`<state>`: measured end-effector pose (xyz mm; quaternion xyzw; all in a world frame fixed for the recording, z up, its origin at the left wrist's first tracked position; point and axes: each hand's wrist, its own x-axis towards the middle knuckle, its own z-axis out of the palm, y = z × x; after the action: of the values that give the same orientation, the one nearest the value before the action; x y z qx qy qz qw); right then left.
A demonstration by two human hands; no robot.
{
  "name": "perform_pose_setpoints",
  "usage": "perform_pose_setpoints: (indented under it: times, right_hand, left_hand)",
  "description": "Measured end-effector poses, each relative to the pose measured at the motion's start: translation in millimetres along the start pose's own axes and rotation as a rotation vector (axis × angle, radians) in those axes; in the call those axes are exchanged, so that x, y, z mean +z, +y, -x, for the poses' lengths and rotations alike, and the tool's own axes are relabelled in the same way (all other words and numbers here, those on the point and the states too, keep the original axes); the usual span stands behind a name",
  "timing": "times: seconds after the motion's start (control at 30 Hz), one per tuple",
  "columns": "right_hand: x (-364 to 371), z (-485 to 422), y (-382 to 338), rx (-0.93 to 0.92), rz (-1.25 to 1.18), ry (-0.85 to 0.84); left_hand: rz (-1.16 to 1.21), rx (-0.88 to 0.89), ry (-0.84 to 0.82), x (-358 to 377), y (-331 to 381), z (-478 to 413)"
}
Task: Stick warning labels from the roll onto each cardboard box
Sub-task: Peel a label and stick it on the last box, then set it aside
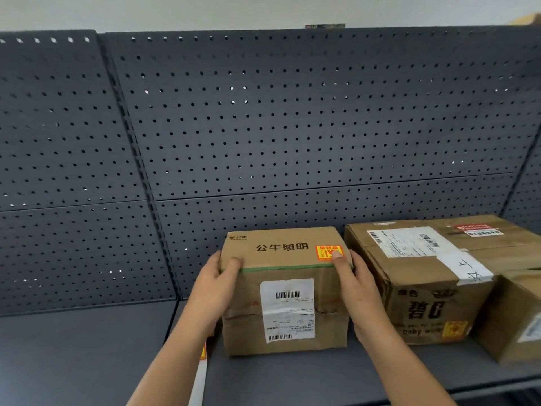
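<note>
Cardboard box (pixel 281 259) between left hand (pixel 215 288) and right hand (pixel 358 288), fingers (pixel 215 260) clasping its sides

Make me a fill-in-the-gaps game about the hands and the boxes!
1. The left hand and the right hand hold the small box, one on each ____.
2. The right thumb touches the warning label on the small box's ____ face.
3. The tape along its top front edge is ____.
4. The bigger box stands to the small box's ____.
Missing words: side; top; green; right.
</note>
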<state>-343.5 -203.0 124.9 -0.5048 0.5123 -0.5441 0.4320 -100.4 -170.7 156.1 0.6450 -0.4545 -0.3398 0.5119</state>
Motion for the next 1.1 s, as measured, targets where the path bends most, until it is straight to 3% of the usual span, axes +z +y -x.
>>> perform_pose_setpoints:
  times: [0.17,0.33,0.57,0.7,0.93,1.1]
  right_hand:
    - [9.0,7.1,-12.9,-0.096,0.008,-0.015]
    - [14.3,19.0,-46.0,-0.284,0.121,-0.009]
    - [39.9,28.5,-80.1,-0.659,0.646,0.048]
    - [59.0,33.1,-78.7,-0.804,0.860,0.107]
    - [95.8,31.0,-74.7,-0.795,1.125,-0.057]
    - [120.9,35.7,-61.4,-0.791,1.199,-0.125]
  left_hand:
    - [0.129,-0.020,0.007,-2.2,-5.3,4.6]
    - [0.415,-0.100,0.077,-4.7,-14.8,15.6]
    - [0.604,-0.318,0.095,13.3,-66.6,31.8]
    - [0.516,-0.383,0.059,28.0,-83.0,33.7]
    - [0.224,-0.339,0.020,23.9,-92.0,29.0]
    - [0.292,-0.438,0.001,24.1,-88.3,19.9]
